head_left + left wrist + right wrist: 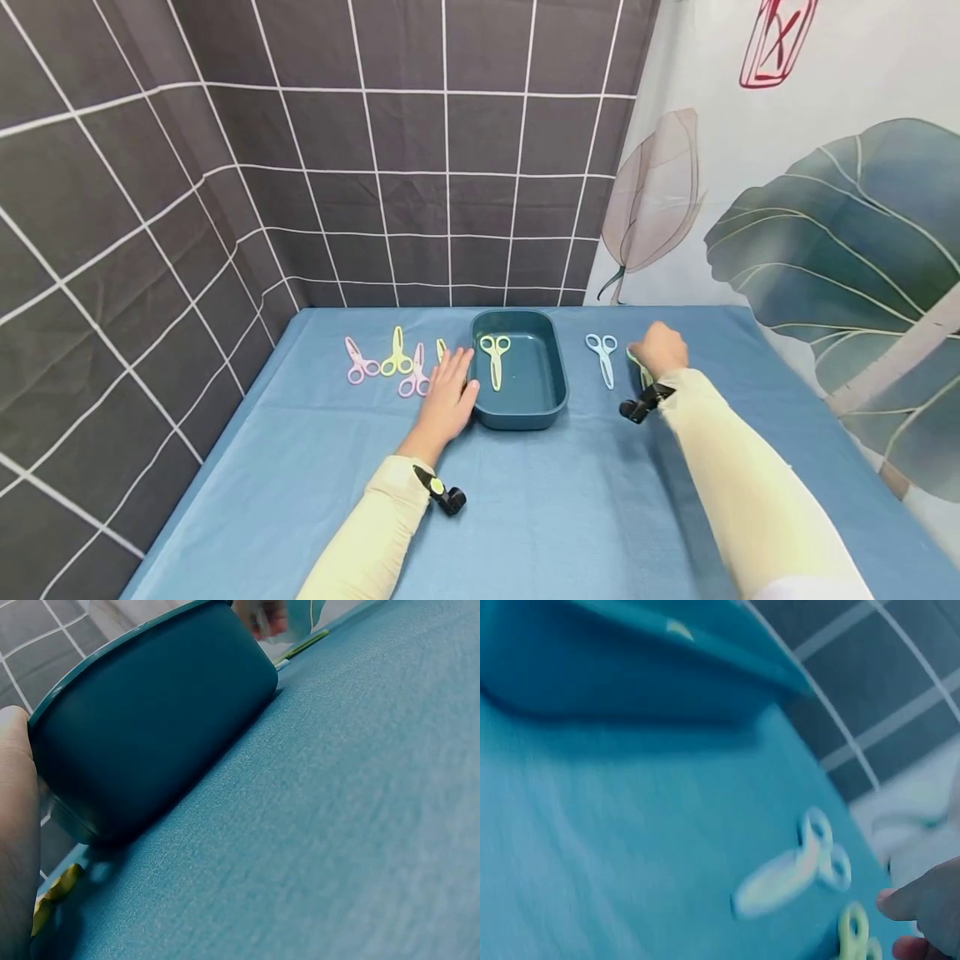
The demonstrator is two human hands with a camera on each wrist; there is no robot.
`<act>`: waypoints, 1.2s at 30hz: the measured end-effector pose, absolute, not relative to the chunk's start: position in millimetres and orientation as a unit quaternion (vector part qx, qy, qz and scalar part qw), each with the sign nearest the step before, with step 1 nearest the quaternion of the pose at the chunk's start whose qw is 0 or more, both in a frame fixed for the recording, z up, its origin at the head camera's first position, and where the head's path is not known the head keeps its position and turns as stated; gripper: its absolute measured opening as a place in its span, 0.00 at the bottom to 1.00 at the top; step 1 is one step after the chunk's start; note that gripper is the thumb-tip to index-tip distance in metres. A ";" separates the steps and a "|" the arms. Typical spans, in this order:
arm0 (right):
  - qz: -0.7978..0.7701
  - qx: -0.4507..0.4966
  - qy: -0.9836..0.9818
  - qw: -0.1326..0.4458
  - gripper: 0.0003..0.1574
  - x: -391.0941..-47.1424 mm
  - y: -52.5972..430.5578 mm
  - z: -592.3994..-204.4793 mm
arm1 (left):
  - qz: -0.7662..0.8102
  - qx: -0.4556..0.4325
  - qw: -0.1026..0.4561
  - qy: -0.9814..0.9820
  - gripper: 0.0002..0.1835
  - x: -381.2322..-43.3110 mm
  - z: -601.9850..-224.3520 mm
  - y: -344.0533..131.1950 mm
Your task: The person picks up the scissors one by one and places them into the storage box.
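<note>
My left hand point(448, 398) rests at the left rim of a dark teal tray point(521, 421), fingers extended, its thumb over the edge. Inside the tray lies one pair of pale yellow-green scissors point(496, 372). Over on the right, my right hand point(662, 350) hovers above a pair of green scissors point(637, 364), partly covering them. In the right wrist view its thumb and finger stand apart from each other, just beside the handle loops of the green scissors point(853, 930). Light blue scissors point(603, 358) lie between the tray and that hand.
Left of the tray lie pink scissors point(358, 362), yellow scissors point(397, 353) and a second pink pair point(416, 372). Another yellow pair point(441, 349) is partly hidden by my left hand. A blue cloth point(525, 508) covers the table, with a grid-patterned curtain point(480, 200) behind.
</note>
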State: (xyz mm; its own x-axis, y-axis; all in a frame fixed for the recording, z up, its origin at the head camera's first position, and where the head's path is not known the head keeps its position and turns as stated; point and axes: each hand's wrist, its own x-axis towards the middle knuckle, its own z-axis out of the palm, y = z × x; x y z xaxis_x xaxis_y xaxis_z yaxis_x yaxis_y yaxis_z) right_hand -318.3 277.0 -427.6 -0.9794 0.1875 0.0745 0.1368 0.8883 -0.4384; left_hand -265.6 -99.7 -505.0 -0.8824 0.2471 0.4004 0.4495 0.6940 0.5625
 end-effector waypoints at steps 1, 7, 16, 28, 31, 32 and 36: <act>0.216 -0.086 -0.972 0.043 0.18 -316.1 285.3 -430.2 | -0.342 -0.190 0.148 -0.908 0.31 -265.6 -505.2 -100.1; 0.201 -0.107 -0.974 -0.024 0.21 -304.8 310.2 -438.3 | -0.342 -0.184 0.136 -0.911 0.31 -265.4 -505.3 -101.2; 0.197 -0.146 -0.967 -0.069 0.35 -304.7 308.3 -443.1 | -0.346 -0.181 0.137 -0.910 0.30 -264.4 -503.9 -101.7; 0.231 -0.113 -0.964 -0.074 0.18 -311.9 299.4 -447.3 | -0.349 -0.178 0.130 -0.911 0.31 -263.6 -502.6 -102.3; 0.224 -0.117 -0.965 -0.077 0.21 -312.9 298.7 -447.3 | -0.347 -0.180 0.131 -0.911 0.31 -264.7 -503.5 -101.7; 0.224 -0.122 -0.964 -0.079 0.22 -313.1 298.5 -447.8 | -0.346 -0.181 0.131 -0.911 0.31 -265.1 -503.9 -101.5; 0.250 -0.142 -0.954 -0.082 0.25 -312.3 299.8 -449.2 | -0.346 -0.182 0.130 -0.911 0.31 -265.6 -503.8 -100.6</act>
